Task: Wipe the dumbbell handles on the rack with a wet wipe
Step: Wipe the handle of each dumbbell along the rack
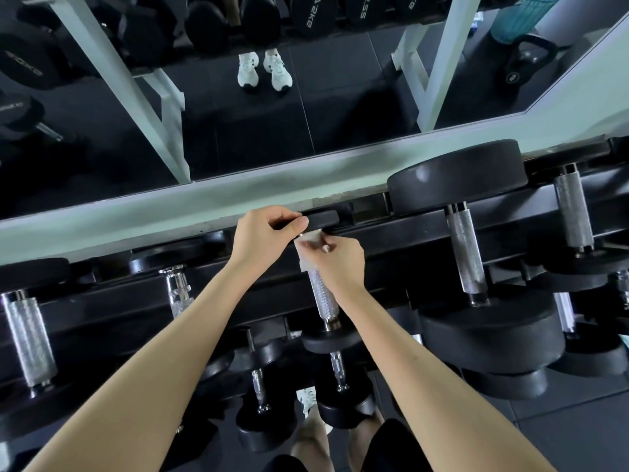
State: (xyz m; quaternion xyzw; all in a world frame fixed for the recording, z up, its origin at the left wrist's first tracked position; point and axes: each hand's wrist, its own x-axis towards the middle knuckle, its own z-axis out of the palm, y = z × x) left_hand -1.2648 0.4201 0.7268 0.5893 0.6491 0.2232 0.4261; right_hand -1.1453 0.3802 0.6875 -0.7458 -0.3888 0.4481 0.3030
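Left hand (263,233) grips the end plate (323,218) and right hand (340,258) fingers pinch the wet wipe (306,253) round the handle (323,296) at the rack's (391,229) back edge; a slack pinch could let it slip off.

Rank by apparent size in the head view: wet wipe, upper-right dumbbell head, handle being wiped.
1. Upper-right dumbbell head, clearly largest.
2. Handle being wiped and wet wipe: unsure, since the right hand covers part of both.
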